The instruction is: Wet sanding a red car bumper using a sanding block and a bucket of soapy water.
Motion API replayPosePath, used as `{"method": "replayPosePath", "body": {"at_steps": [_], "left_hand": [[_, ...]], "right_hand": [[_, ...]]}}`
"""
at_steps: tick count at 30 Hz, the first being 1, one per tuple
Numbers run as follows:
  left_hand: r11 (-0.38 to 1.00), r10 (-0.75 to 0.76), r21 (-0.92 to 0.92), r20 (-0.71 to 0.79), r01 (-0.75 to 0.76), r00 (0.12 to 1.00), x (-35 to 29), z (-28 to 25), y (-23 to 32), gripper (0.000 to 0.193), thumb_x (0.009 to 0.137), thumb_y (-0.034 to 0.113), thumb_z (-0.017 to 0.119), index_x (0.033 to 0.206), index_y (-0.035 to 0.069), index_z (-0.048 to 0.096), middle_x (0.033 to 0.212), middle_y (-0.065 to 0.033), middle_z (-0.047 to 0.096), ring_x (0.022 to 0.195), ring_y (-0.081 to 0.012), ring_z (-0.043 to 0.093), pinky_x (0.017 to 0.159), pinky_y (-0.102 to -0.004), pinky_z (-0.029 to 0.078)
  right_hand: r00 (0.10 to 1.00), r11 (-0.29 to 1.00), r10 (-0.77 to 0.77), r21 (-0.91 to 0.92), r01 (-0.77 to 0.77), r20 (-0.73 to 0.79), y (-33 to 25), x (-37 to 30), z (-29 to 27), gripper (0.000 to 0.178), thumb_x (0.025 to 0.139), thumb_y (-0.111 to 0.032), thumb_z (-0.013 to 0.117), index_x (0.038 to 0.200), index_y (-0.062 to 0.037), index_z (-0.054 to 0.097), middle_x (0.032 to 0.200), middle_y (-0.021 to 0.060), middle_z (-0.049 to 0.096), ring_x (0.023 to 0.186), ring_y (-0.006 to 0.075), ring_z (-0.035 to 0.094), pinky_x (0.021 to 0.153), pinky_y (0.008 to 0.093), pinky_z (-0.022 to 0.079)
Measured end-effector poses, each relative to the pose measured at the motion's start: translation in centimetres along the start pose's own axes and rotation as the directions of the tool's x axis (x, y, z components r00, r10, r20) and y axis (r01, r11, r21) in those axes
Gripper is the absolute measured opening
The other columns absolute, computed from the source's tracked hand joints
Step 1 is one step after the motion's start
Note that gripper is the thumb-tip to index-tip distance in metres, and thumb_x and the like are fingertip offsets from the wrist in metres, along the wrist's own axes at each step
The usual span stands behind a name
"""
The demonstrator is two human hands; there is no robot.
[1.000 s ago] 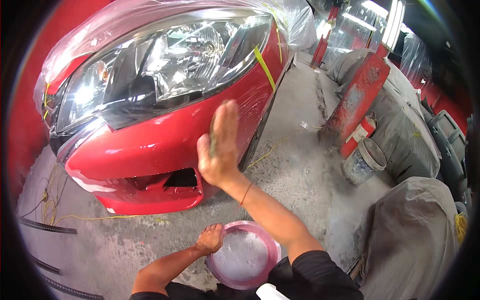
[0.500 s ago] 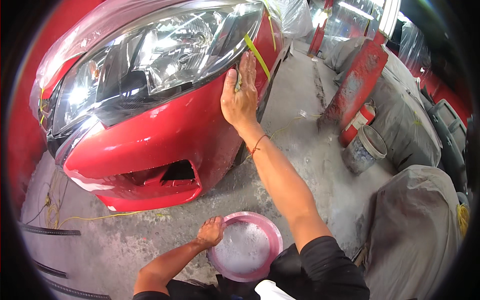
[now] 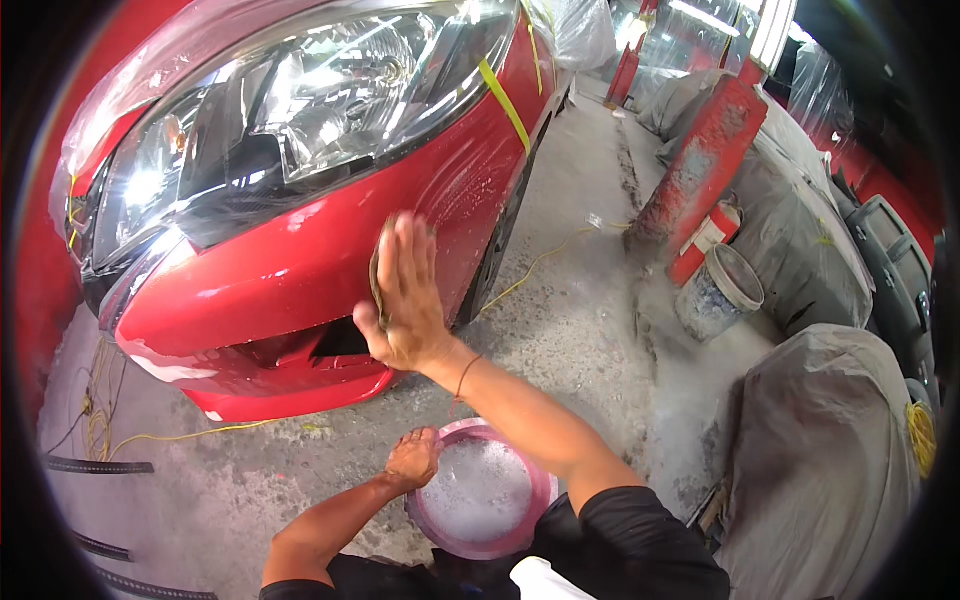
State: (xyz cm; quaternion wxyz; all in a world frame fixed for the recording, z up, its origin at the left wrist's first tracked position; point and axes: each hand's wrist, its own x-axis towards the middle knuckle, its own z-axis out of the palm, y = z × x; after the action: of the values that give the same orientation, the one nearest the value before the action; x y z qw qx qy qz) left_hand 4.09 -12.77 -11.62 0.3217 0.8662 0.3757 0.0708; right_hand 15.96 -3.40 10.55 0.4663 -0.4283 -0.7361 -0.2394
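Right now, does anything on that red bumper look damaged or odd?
Yes: the bumper has a pale patch at its lower left in the picture, odd against the surrounding red; perhaps worn paint.

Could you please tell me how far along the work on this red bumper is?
Done: yellow tape and plastic sheeting are in place near the headlight.
In hand: the right hand has a thin pad at the bumper; the left hand touches the pink basin.
Perhaps remaining: whitish streaks and a pale patch on the bumper.
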Motion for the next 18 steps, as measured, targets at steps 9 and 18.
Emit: {"method": "replayPosePath", "body": {"at_steps": [9,18], "left_hand": [[1.0,-0.02,0.008,0.075,0.019,0.997,-0.1,0.5,-0.2,0.043,0.097,0.031,0.046,0.128,0.001,0.047,0.126,-0.0235,0.054,0.12,-0.0396,0.051,0.102,-0.0492,0.039],[0.999,0.047,0.013,0.025,-0.047,0.999,0.8,1.2,-0.9,0.044,0.098,0.03,0.045,0.129,0.0,0.046,0.127,-0.0244,0.053,0.121,-0.0396,0.051,0.102,-0.0484,0.04]], "right_hand": [[0.78,0.782,0.606,0.299,-0.547,-0.158,5.5,0.7,-0.2,0.068,0.105,-0.038,0.022,0.149,0.0098,0.004,0.158,0.0276,0.004,0.148,0.0369,0.004,0.12,0.0433,0.006],[0.608,0.547,0.786,0.582,-0.601,-0.111,9.7,-2.1,0.8,0.074,0.103,-0.042,0.029,0.148,0.011,0.002,0.159,0.0259,-0.001,0.148,0.0343,-0.001,0.121,0.0398,0.002]]}}
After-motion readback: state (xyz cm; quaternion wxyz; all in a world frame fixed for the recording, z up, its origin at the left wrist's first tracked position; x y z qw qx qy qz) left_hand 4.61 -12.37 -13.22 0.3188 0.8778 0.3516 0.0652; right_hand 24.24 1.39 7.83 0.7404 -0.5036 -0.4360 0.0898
